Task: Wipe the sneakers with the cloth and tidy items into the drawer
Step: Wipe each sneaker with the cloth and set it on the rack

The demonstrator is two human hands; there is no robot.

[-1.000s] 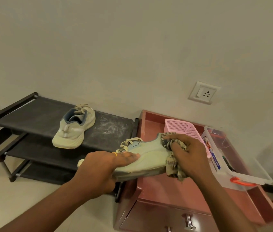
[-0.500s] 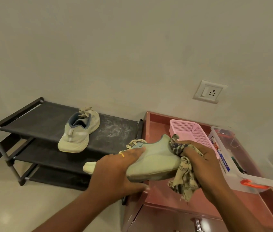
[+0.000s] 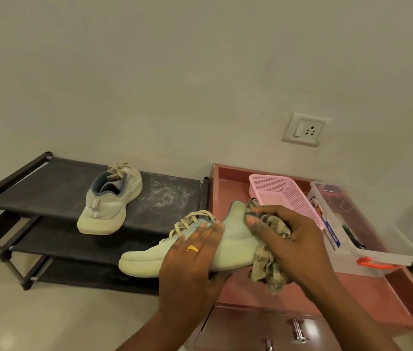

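Over the cabinet top (image 3: pixel 352 295), one sneaker (image 3: pixel 235 241): left hand (image 3: pixel 192 259) grips it, fingers straight and together across its side, thumb under the sole; right hand (image 3: pixel 294 239), fingers curled, presses checked cloth (image 3: pixel 268 272) to its heel.

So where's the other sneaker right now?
The other sneaker sits on the shoe rack's top shelf, left in the head view, behind the held sneaker.

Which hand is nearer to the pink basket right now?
Right. The right hand, holding the cloth against the heel of the sneaker, sits just in front of the pink basket; the left hand grips the shoe's middle, farther left.
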